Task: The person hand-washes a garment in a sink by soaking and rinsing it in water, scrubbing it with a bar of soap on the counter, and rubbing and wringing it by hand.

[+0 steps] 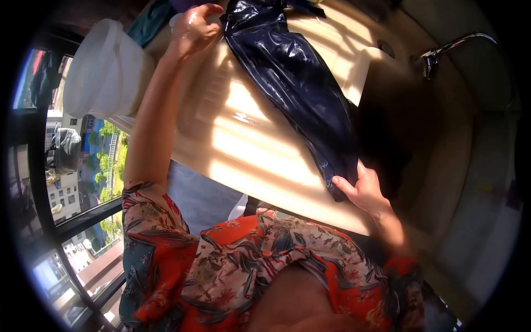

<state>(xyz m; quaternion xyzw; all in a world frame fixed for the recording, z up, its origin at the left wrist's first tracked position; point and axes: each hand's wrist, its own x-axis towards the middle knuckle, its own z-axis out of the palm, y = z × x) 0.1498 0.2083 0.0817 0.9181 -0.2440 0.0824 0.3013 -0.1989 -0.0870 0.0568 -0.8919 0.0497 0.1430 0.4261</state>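
Dark navy, wet, shiny trousers [293, 77] lie stretched across a beige laundry sink with a ribbed washboard [238, 144]. Small blue markings show near their lower end. My right hand [362, 188] grips that end, thumb on top and the other fingers mostly hidden behind the cloth. At the upper left, my left hand [194, 32] has suds on it and curled fingers, with the thumb reaching toward the upper end of the trousers. Beside its knuckles is a small whitish thing, partly hidden, and what the fingers hold cannot be made out.
A white bucket [105, 72] stands left of my left forearm, with teal cloth [150, 23] behind it. Something purple [185, 4] shows at the top edge. A chrome tap [431, 61] reaches over the shadowed basin [420, 149] at right. Windows line the left side.
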